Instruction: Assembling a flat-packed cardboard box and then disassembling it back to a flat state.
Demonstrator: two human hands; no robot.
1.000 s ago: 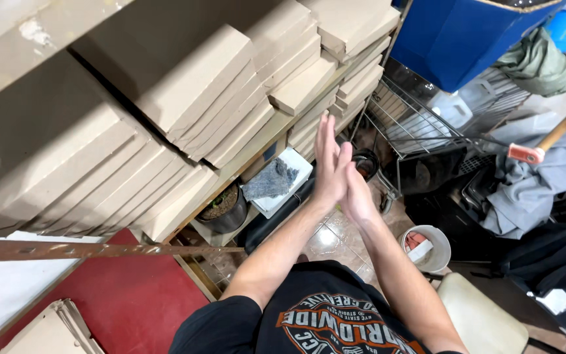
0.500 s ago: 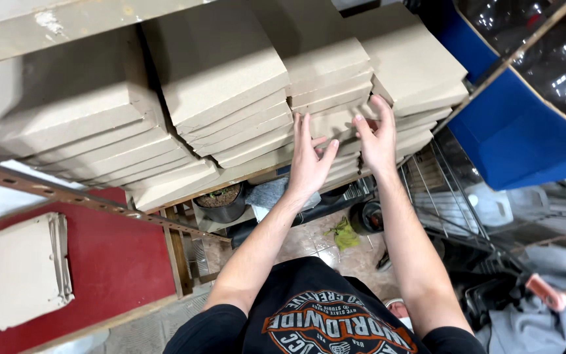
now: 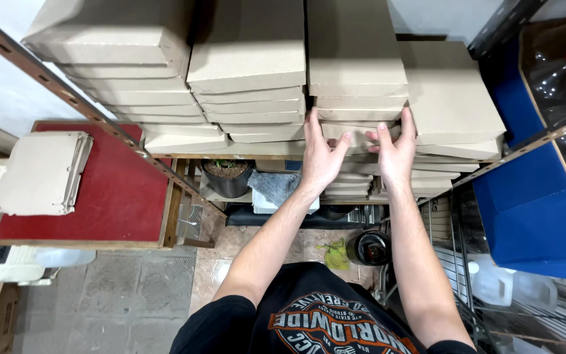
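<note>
We see both hands raised to the cardboard box stacks on the shelf in the upper centre of the frame. Left hand (image 3: pixel 320 157): fingers spread apart, tips pressed against the front edge of a flat box (image 3: pixel 355 131) low in the third stack from the left. Right hand (image 3: pixel 394 152): fingers also apart, touching the same box just beside the left hand, thumbs nearly meeting. Neither hand is closed around anything; we cannot tell whether the box is lifted at all.

The box sits under several like boxes, with a lower stack (image 3: pixel 355 183) beneath it.

Left of frame: red surface (image 3: pixel 119 196) carrying a pile of folded cartons (image 3: pixel 40 172). Below the shelf: a dark pot (image 3: pixel 227 177) and grey cloth (image 3: pixel 275 187). Right of frame: blue bin (image 3: pixel 532 223) on a wire rack (image 3: pixel 453 262).
</note>
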